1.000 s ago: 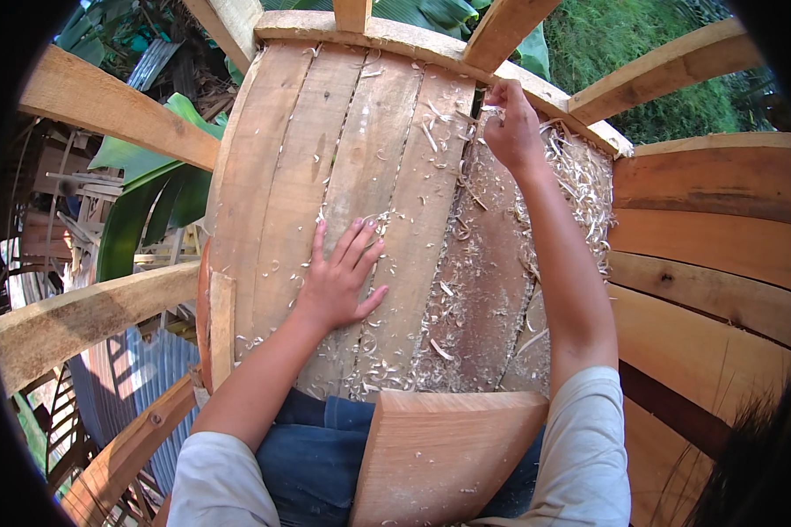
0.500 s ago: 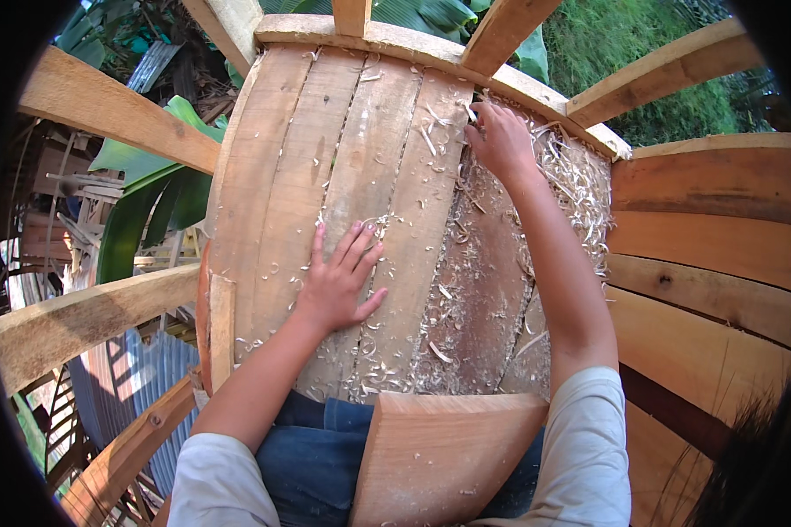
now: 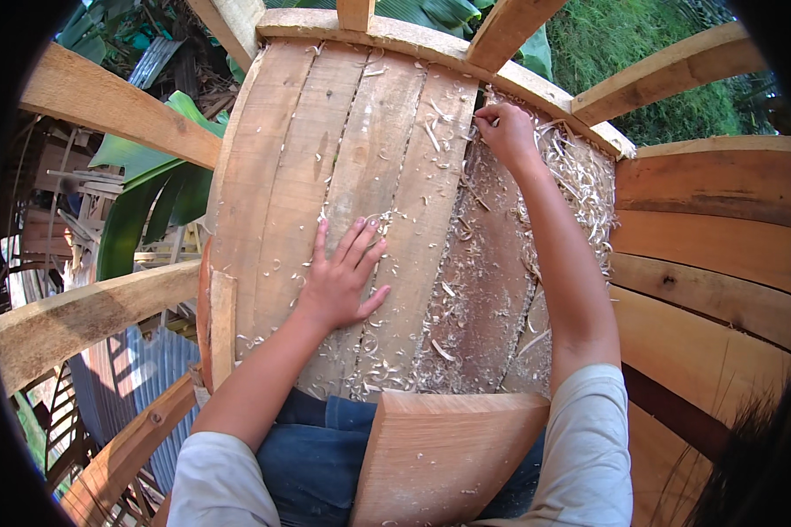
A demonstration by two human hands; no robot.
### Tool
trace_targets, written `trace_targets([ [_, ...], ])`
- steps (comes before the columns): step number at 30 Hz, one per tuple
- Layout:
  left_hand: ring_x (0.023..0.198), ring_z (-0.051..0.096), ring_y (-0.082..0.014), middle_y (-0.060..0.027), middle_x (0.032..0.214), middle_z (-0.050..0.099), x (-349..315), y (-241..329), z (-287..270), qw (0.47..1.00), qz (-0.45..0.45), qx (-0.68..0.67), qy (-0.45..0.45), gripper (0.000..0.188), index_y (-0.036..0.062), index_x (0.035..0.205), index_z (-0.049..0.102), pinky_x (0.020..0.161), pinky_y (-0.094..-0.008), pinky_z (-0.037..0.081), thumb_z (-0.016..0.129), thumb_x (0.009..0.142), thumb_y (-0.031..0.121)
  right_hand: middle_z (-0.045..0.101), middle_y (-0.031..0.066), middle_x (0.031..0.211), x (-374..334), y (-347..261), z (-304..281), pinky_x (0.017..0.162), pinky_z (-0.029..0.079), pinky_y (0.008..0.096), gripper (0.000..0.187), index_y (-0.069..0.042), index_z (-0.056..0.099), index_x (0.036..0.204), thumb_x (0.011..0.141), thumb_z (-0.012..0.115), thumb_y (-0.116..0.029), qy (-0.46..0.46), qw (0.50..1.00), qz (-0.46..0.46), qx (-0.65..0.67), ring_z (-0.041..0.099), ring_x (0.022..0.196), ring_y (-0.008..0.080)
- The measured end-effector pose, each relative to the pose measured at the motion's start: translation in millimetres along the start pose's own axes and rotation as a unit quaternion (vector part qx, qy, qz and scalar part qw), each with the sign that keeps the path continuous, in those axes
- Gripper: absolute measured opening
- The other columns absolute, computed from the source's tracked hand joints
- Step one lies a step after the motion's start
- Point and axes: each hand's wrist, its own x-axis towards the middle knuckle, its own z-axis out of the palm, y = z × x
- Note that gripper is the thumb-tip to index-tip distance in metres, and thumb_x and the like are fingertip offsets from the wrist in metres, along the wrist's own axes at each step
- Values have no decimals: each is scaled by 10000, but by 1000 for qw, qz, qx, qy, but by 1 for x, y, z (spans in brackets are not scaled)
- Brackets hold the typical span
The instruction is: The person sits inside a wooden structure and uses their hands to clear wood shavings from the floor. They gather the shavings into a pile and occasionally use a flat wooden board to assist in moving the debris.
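My left hand [image 3: 336, 283] lies flat on the pale plank floor [image 3: 272, 176], fingers spread, with small curled shavings around the fingertips. At the far end of the floor, my right hand [image 3: 508, 133] is closed in a pinch beside the dark gap between a pale plank and a darker brown plank [image 3: 492, 255]. Whatever its fingertips hold is too small to make out. A heap of long wood shavings [image 3: 580, 180] lies just right of that hand. Upright against my lap stands a smooth, thick wooden board [image 3: 448, 457].
A wooden frame rail [image 3: 404, 42] bounds the far edge, with several slats rising from it. Wall planks [image 3: 703, 228] close off the right side. Past the open slats on the left are a banana leaf [image 3: 163, 176] and blue corrugated sheets [image 3: 163, 378].
My right hand's fingers have drawn together into a tighter pinch, near the same gap. My left hand has stayed on the planks, and the whole view has shifted slightly.
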Motion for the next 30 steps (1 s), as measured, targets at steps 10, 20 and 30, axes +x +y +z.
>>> trace_targets([
  [10, 1483, 282, -266, -132, 1545, 375, -2, -1, 0, 1000, -2, 3, -3, 659, 96, 1392, 477, 1199, -639, 67, 648, 856, 439, 589, 150, 1338, -7, -40, -21, 1020, 469, 388, 312, -91, 692, 1166, 880, 621, -194, -78, 995, -54, -38, 592, 1200, 290],
  [20, 1484, 282, -266, -136, 1548, 371, -1, -1, 0, 1000, -2, 8, -4, 654, 95, 1387, 479, 1198, -640, 68, 642, 859, 443, 385, 135, 1559, -36, -29, -6, 1202, 244, 483, 597, -81, 461, 1457, 1009, 458, -475, -50, 936, -199, -286, 332, 1461, 274],
  [30, 1486, 276, -269, -136, 1549, 368, -1, 0, 0, 1000, -1, 2, -3, 652, 92, 1388, 480, 1201, -637, 62, 640, 860, 440, 445, 162, 1509, -30, -19, -3, 1193, 275, 467, 620, -47, 425, 1468, 1018, 447, -473, -58, 961, -167, -211, 374, 1436, 295],
])
